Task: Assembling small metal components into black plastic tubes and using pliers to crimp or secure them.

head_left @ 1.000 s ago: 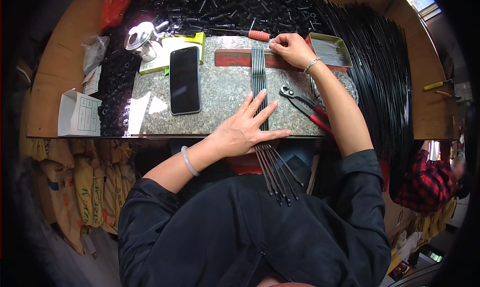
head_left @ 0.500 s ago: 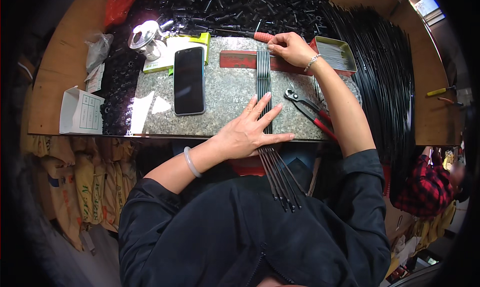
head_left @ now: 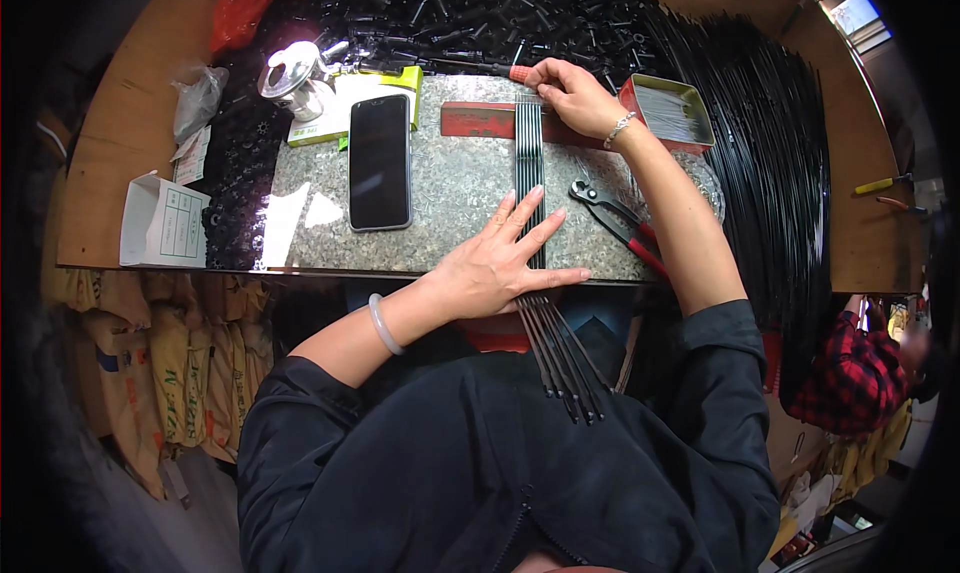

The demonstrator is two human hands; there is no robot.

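A row of thin dark rods (head_left: 528,158) lies side by side across the stone slab, crossing a red bar (head_left: 475,121). Their lower ends fan out past the table edge over my lap. My left hand (head_left: 490,268) rests flat on the rods with fingers spread. At the rods' far ends, my right hand (head_left: 575,98) is closed in a pinch; what it holds is too small to make out. Just beyond its fingertips is a tool's red handle (head_left: 519,73). Red-handled pincers (head_left: 608,211) lie right of the rods.
A phone (head_left: 380,163) lies on the slab's left. Near it are a metal lidded cup (head_left: 297,81) and a white box (head_left: 165,221). A tin (head_left: 711,133) of thin pins stands right. Black parts (head_left: 430,18) pile up behind; long black rods (head_left: 765,153) fill the right side.
My right hand has shifted slightly left at the rods' far ends, covering more of the red handle. My left hand stays in place.
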